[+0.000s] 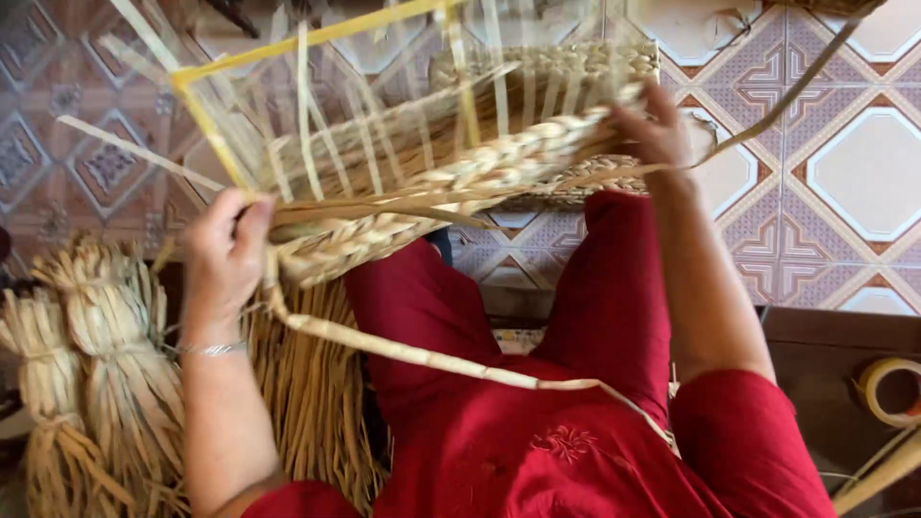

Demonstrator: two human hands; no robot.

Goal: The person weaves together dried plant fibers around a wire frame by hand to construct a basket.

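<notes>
- Left hand [225,254] pinches a straw strand [422,355] at the woven basket [460,173] braided edge.
- Right hand [652,129] grips the basket edge, upper right.
- Tape roll [887,388] at lower right.

Left hand [225,251] pinches straw strand [403,350]; right hand [652,125] grips half-woven basket [480,158] (braided rim); straw bundles [86,364] nearby.

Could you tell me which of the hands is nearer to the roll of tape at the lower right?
Right. The right hand grips the braided basket edge, up and left of the roll of tape; the left hand is across the frame, far left.
</notes>
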